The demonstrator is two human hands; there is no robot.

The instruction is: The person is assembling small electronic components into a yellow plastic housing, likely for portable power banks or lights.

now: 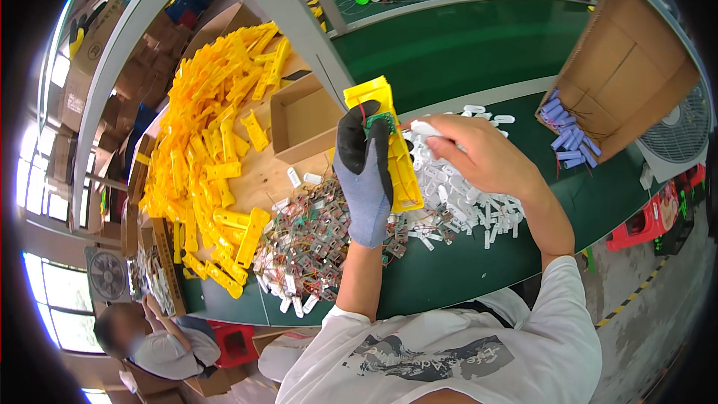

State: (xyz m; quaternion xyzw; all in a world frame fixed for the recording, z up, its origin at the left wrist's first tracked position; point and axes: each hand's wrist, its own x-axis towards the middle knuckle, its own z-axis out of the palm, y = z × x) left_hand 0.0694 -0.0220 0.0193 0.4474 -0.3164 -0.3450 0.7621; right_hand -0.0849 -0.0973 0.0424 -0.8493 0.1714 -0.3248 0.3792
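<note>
My left hand, in a grey glove with black fingers, grips a long yellow plastic housing above the table. Against the housing, by the gloved thumb, sits a small green circuit board with a red wire near it. Bare and closed in a pinch, my right hand holds a small white plastic piece just right of the housing. Beneath that hand lies a heap of similar white pieces. Below my left hand spreads a pile of wired circuit boards.
Yellow housings are heaped on the left around an open cardboard box. Purple cylindrical cells lie at right by a larger carton and a fan. A metal post rises ahead. Another person sits lower left.
</note>
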